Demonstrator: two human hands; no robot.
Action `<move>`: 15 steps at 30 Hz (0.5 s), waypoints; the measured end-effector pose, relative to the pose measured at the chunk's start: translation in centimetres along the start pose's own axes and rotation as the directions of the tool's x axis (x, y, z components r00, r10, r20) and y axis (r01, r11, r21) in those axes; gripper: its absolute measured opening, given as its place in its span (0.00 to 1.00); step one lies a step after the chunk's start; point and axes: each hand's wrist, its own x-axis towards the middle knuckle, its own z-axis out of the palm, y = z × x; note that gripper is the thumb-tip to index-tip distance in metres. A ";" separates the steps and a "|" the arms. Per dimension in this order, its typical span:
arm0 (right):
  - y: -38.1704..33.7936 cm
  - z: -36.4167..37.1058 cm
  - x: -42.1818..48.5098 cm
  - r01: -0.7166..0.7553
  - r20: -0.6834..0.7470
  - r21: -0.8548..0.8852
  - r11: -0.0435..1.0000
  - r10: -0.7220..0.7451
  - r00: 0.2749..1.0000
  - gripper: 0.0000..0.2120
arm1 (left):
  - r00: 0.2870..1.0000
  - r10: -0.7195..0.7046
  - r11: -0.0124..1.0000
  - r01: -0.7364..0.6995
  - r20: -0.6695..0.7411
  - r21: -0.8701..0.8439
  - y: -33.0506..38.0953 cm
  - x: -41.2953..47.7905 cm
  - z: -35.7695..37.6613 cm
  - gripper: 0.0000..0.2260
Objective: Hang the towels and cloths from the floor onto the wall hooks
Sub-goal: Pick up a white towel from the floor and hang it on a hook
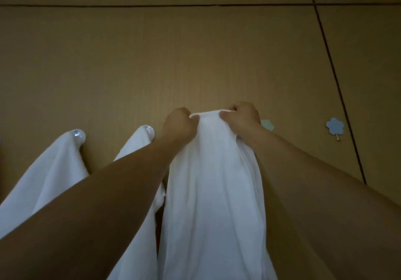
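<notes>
A white cloth (213, 184) hangs down from both my hands against the brown wall. My left hand (179, 125) pinches its top edge on the left and my right hand (240, 117) pinches the same edge on the right. Any hook behind that edge is hidden. Left of my left arm, two white towels hang from round shiny hooks: one towel (50, 171) on the far-left hook (78, 135), the other towel (138, 147) on the hook (148, 130) beside my left wrist.
A pale green flower-shaped hook (267, 125) peeks out just right of my right hand. A blue flower-shaped hook (335, 126) with a small metal pin sits bare further right. Dark seams cross the wall panels (195, 52) at the top and right.
</notes>
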 end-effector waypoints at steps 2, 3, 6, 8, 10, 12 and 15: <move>0.9 0.6 0.2 -0.038 0.039 -0.044 0.998 0.040 0.998 0.05 | 0.999 -0.039 0.998 0.038 0.020 0.043 -1.3 0.4 0.8 0.10; 1.4 0.8 0.2 -0.049 0.041 -0.046 0.998 0.050 0.998 0.05 | 0.999 -0.045 0.998 0.045 0.019 0.044 -1.9 0.5 1.0 0.09; 2.0 1.0 0.4 -0.041 -0.009 -0.070 0.997 0.040 0.999 0.06 | 1.000 -0.020 0.998 0.021 -0.010 0.065 -2.3 0.8 1.5 0.09; 1.8 1.1 0.8 -0.032 -0.055 -0.107 0.994 0.026 0.998 0.06 | 1.000 0.001 0.997 0.002 -0.026 0.080 -2.0 0.7 1.7 0.08; 1.6 1.1 1.0 -0.021 -0.087 -0.125 0.992 0.010 0.996 0.06 | 0.999 0.002 0.996 0.002 -0.043 0.086 -1.9 0.2 1.7 0.09; 1.6 1.2 0.9 -0.021 -0.101 -0.155 0.988 0.005 0.995 0.07 | 0.998 -0.001 0.997 0.005 -0.059 0.075 -1.7 0.0 1.5 0.08; 1.9 1.2 0.0 -0.039 -0.052 -0.203 0.979 0.029 0.998 0.10 | 0.999 -0.030 0.993 0.034 -0.037 0.114 -1.3 -0.8 1.7 0.08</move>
